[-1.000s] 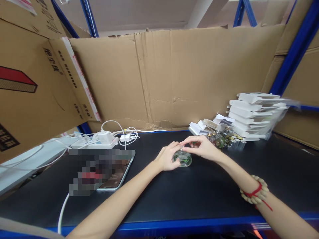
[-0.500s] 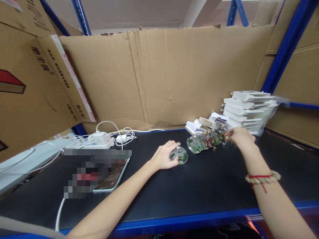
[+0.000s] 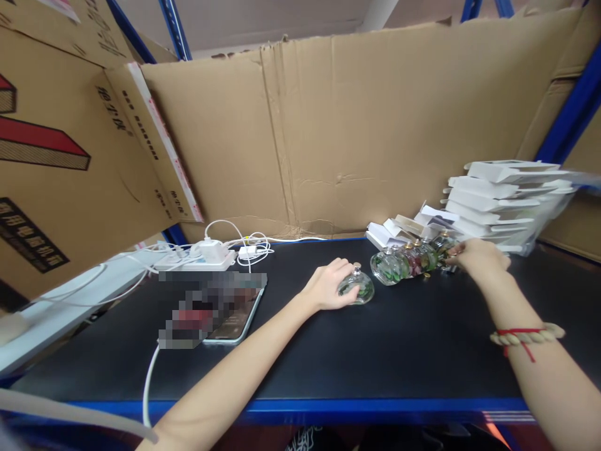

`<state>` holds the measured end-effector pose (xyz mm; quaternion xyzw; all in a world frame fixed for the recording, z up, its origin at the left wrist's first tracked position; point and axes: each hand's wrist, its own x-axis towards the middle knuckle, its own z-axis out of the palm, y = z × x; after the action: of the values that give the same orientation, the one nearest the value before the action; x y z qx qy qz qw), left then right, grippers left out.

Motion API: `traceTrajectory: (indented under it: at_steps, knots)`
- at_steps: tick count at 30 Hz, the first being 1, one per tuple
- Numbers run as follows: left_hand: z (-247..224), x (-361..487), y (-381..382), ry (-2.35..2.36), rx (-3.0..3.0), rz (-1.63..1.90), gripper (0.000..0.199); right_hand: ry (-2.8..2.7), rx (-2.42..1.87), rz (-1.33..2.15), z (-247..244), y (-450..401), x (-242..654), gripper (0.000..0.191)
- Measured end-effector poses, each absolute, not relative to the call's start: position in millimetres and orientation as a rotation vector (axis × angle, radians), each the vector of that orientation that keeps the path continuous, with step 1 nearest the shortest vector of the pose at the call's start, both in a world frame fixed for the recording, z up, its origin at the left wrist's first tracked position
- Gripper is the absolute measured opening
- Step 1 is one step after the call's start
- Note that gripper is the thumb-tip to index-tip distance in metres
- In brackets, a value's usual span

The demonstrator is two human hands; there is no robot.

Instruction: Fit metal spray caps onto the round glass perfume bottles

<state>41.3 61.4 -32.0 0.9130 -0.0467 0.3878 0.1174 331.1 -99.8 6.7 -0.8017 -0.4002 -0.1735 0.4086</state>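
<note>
My left hand (image 3: 332, 285) is closed round a clear, rounded glass bottle (image 3: 364, 292) with a silver neck and green showing in it; the bottle stands upright on the black tabletop. Just right of it is a row of similar glass bottles (image 3: 390, 266), some with gold necks, one reddish and others green. My right hand (image 3: 479, 260) reaches to the right end of that row, its fingertips pinched together among small gold and silver pieces (image 3: 448, 269). What those fingers hold is hidden and too small to make out.
Flattened white cartons (image 3: 387, 235) lie behind the bottles, beside a stack of white boxes (image 3: 502, 203). On the left are a tablet-like device (image 3: 239, 322), a power strip (image 3: 206, 262) and loose white cables. Cardboard panels (image 3: 375, 125) wall the back and left; a blue edge (image 3: 352, 408) runs along the front.
The camera has turned slightly, so the whole scene sits farther right. Both hands keep nearly the same places: the left on its bottle, the right at the row's far end.
</note>
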Motion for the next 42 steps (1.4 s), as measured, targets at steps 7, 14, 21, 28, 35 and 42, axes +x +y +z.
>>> traceTrajectory:
  at_steps: [7, 14, 21, 28, 35, 42]
  knots:
    - [-32.2, 41.7, 61.3, -0.178, 2.667, 1.189, 0.034, -0.77, -2.278, -0.466, 37.3, -98.4, 289.7, 0.025]
    - [-32.8, 40.6, 60.3, -0.052, 2.709, 1.033, 0.029, -1.218, -1.457, -0.426, 59.6, -67.6, 194.9, 0.018]
    - [-31.0, 39.9, 60.8, -0.045, 2.689, 1.026, 0.026, -1.442, -1.239, 0.136, 35.3, -51.2, 166.0, 0.017]
    - [-31.0, 39.6, 59.1, 0.005, 2.57, 1.045, 0.024, -1.534, -1.254, 0.217, 29.7, -48.7, 162.2, 0.015]
    - [-24.6, 37.3, 53.2, 0.009, 2.461, 1.345, 0.023, -1.277, -1.215, 0.263, 33.2, -48.6, 167.9, 0.021]
    - [-26.1, 38.8, 51.5, 0.013, 2.515, 1.406, 0.022, -1.337, -1.218, 0.32, 30.2, -47.2, 164.9, 0.021]
